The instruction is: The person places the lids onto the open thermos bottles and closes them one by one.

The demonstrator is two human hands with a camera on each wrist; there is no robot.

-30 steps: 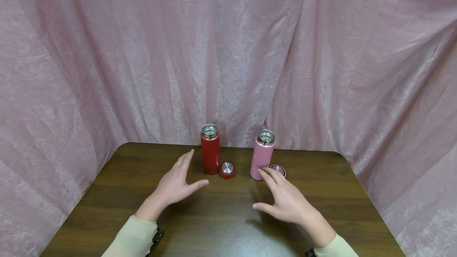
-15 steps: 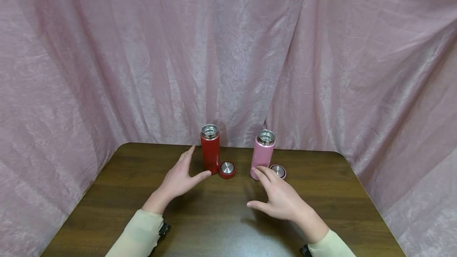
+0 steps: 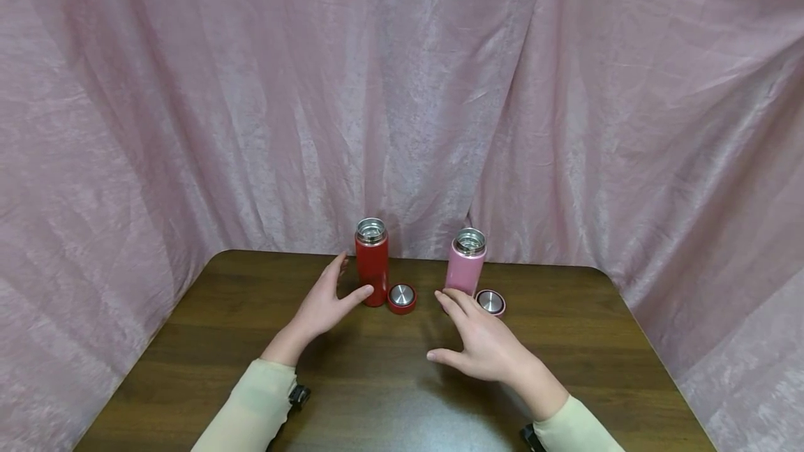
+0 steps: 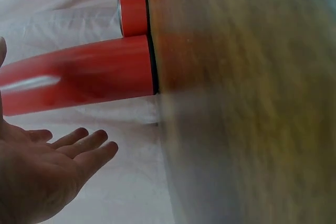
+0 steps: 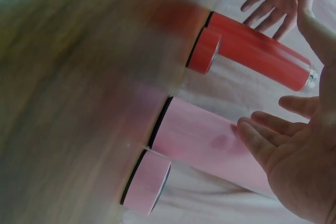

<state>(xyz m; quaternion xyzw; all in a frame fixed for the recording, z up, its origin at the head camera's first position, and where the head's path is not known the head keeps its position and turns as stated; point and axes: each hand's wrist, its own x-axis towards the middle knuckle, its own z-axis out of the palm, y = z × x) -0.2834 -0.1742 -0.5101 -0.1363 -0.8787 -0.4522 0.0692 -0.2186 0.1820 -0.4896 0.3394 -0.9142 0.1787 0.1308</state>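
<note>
Red bottle (image 3: 373, 262) and pink bottle (image 3: 466, 267) stand upright and apart near the far edge of a table, flanked by a person's two bare hands. The left hand (image 3: 323, 305) is released and holds nothing: its fingers stretch along the left side of the red bottle, while its thumb, spread wide, crosses the lower front of the bottle in the head view. The left wrist view shows a gap between fingertips and red wall; whether the thumb touches cannot be told. The right hand (image 3: 484, 344) is likewise released, palm turned inward, thumb spread toward the middle, its fingertips in front of the pink bottle's lower part and hiding its foot from the head camera. Contact there cannot be told.

Both bottles show bare, silvery metal mouths; in the wrist views, each has a dark band at its base. A red lid (image 3: 402, 296) sits just beside the red bottle, on the side facing the pink one. A pink lid (image 3: 491, 302) lies just right of the pink bottle, partly behind the right hand. Both lids show shiny metal discs on top.

Pale sleeves (image 3: 248, 407) cover the forearms, with a dark device (image 3: 299, 396) at each wrist. Beneath is the brown, wood-grained table (image 3: 251, 305); beyond it hangs a creased pink curtain (image 3: 402, 89).
</note>
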